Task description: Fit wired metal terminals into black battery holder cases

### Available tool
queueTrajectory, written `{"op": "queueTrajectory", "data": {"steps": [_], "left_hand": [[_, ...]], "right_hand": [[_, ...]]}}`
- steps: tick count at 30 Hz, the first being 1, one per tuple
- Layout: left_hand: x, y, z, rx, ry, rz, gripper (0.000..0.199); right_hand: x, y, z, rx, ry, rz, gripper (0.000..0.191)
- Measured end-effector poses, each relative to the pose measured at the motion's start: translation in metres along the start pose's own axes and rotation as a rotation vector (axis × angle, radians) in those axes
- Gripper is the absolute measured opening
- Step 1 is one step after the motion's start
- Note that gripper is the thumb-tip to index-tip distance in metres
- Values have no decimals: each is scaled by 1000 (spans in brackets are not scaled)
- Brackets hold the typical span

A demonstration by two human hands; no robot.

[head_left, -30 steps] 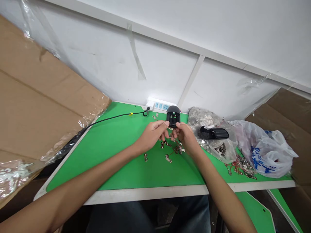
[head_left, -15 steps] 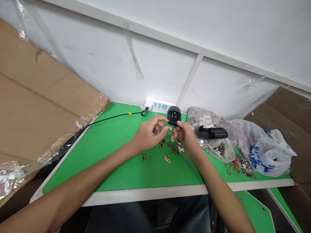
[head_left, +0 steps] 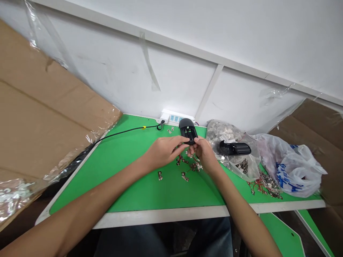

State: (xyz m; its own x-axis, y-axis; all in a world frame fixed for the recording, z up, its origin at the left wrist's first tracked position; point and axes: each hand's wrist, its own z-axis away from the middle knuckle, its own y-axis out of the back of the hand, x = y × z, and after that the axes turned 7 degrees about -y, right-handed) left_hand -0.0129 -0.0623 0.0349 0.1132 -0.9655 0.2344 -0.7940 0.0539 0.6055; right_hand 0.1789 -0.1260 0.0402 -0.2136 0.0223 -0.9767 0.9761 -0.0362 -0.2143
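My left hand (head_left: 160, 151) is bringing thumb and forefinger narrowly together at the near end of the black rounded plastic casing (head_left: 188, 130), above the green tabletop (head_left: 128, 192); whether they are pinching it or some tiny piece, I cannot tell. My right hand (head_left: 205, 152) is holding its near right corner, thumb on top. I am judging the casing light and stiff, its smooth domed far end rather slippery, its small inner parts easily bent, so the outer side edges are offering the safest hold.

Going left to right again, my left fingers are covering part of the near end, and the casing's underside is facing away. My right fingers are partly hiding the small metal contacts with red wires (head_left: 193, 166). Farther right, the crumpled clear plastic bag (head_left: 221, 128) is blurring its contents, and the white plastic bag with blue print (head_left: 302, 169) is concealing whatever it is holding
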Motion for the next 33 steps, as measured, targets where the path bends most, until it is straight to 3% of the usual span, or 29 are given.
{"op": "queueTrajectory", "data": {"steps": [9, 17, 20, 27, 33], "left_hand": [[-2, 5, -2, -61, 85, 19, 30], [-23, 15, 0, 0, 28, -154, 39], [-30, 18, 0, 1, 10, -234, 46], [-36, 16, 2, -122, -8, -374, 49], [-45, 15, 5, -146, -73, -336, 45]], "right_hand": [[-4, -7, 2, -24, -119, -134, 42], [-8, -7, 6, -44, -171, -193, 40], [-13, -7, 8, -98, -219, -240, 40], [-15, -5, 8, -190, -338, -220, 41], [-16, -3, 8, -324, -483, -285, 39]]}}
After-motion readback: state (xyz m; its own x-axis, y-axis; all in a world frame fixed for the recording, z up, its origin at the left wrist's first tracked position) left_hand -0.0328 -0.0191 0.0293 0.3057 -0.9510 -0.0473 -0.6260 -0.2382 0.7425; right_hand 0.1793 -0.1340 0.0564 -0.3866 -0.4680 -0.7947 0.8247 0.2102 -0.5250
